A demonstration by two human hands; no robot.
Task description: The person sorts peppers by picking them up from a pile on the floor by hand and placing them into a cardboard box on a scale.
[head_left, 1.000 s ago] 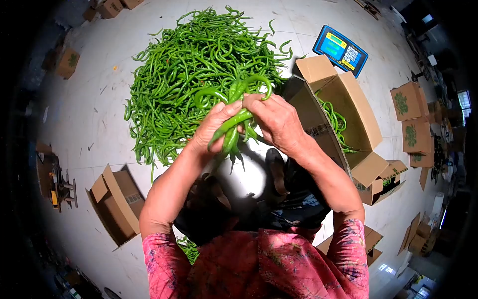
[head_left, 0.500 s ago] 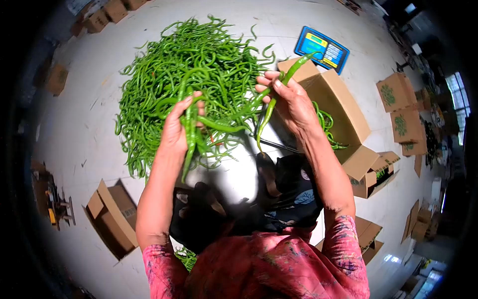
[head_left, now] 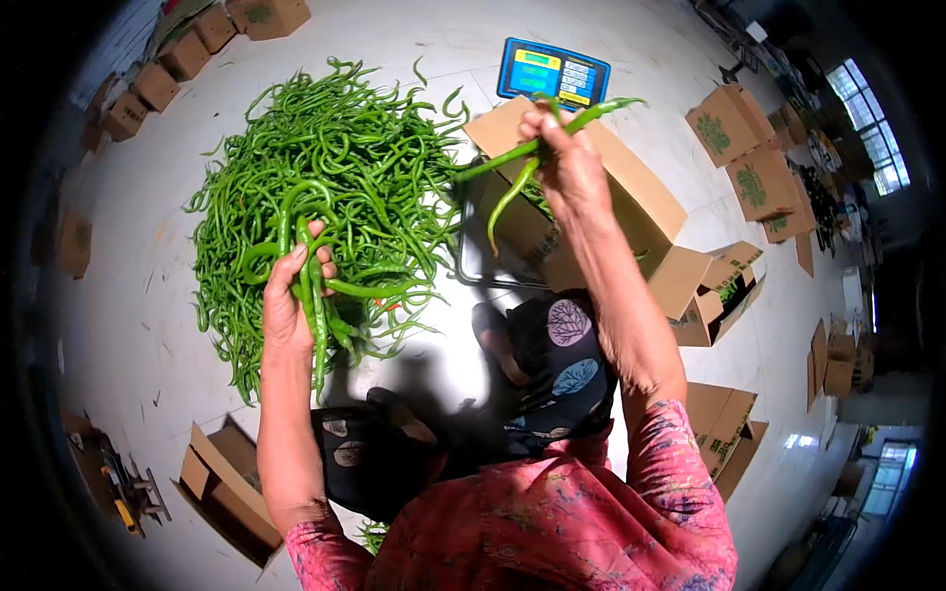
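A bunch of long green chili peppers (head_left: 313,295) is gripped in my left hand (head_left: 288,300), held over the near side of a large chili pile (head_left: 325,158). Fingers of my right hand (head_left: 572,167) are closed round a few more green chilies (head_left: 512,202), which stick out to both sides. That hand is above an open cardboard box (head_left: 631,182) with some chilies inside, partly hidden by my forearm. The box stands on a dark-framed scale platform (head_left: 471,266). Behind it is a blue digital scale display (head_left: 554,74).
A smaller open box (head_left: 724,295) with chilies stands to the right. An open carton (head_left: 232,492) lies at lower left, and another carton (head_left: 724,433) at lower right. Several closed boxes (head_left: 182,54) line the far left; others (head_left: 734,128) are stacked at right.
My right hand has moved up and away from my left, carrying its chilies over the box. My left hand keeps its bunch. The whole view has shifted somewhat.
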